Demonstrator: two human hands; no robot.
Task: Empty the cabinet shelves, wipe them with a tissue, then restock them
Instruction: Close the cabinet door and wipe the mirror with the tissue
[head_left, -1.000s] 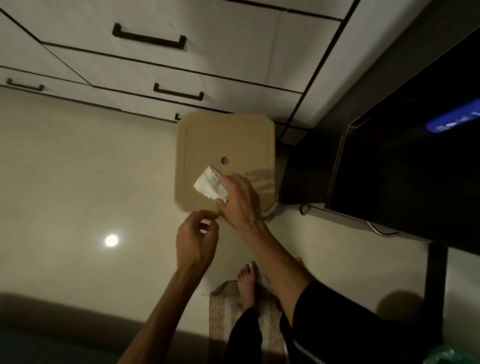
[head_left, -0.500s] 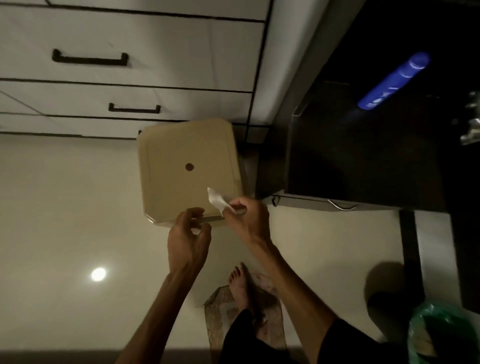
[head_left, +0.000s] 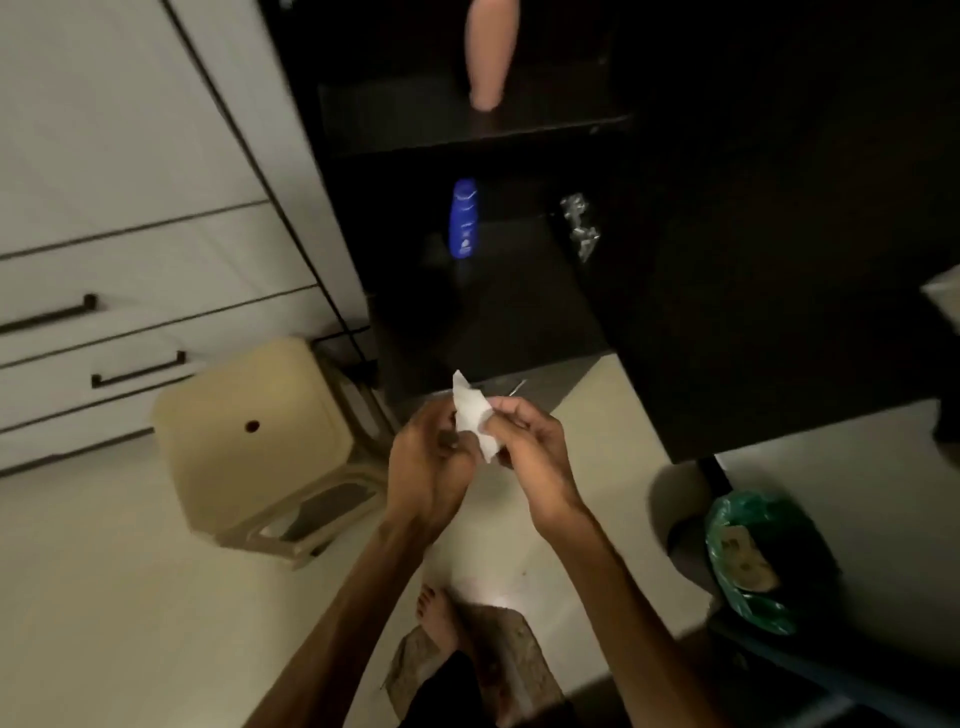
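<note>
A white tissue (head_left: 471, 415) is held between both hands in front of me, above the floor. My right hand (head_left: 530, 447) pinches its right side with thumb and fingers. My left hand (head_left: 428, 467) has curled fingers against its left edge. Beyond them the dark open cabinet (head_left: 519, 291) shows two shelves. A blue bottle (head_left: 463, 218) stands on the lower shelf. A pale pink bottle (head_left: 488, 52) stands on the upper shelf (head_left: 415, 130). A crinkled silvery thing (head_left: 579, 223) sits to the right of the blue bottle.
A beige plastic stool (head_left: 249, 447) stands on the floor left of my hands, against white drawers (head_left: 130, 322) with black handles. A bin lined with a green bag (head_left: 748, 561) sits at the lower right. My bare foot (head_left: 441, 613) rests on a small mat.
The view has swung up and right from the stool to the cabinet. My right hand lifted the tissue off the stool top, and both hands came together around it.
</note>
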